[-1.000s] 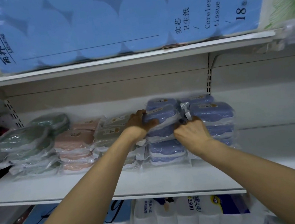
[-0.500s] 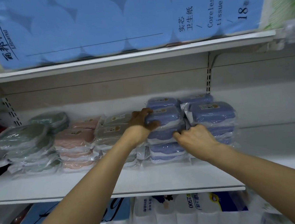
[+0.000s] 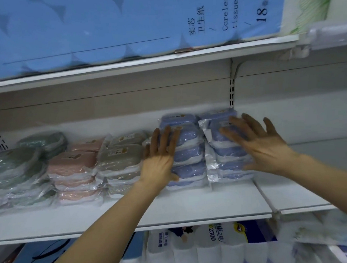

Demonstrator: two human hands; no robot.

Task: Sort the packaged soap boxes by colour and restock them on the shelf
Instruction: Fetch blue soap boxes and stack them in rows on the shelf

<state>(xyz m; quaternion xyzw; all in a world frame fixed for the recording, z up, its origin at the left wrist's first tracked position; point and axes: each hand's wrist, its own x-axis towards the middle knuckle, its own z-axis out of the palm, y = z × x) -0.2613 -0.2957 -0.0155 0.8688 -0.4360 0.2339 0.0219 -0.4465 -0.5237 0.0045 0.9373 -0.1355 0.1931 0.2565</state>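
I count two hands of mine, the left hand (image 3: pixel 160 156) and the right hand (image 3: pixel 262 145), both with fingers spread flat. From nine o'clock to three o'clock the shelf (image 3: pixel 195 208) carries four colours of soap box: green stack (image 3: pixel 13 168), pink stack (image 3: pixel 72 170), grey stack (image 3: pixel 119 164) and blue stacks (image 3: pixel 187 151). The blue makes two front stacks side by side, each about four boxes high, with more behind. Pink and grey each show three boxes in front. The green count I cannot tell.
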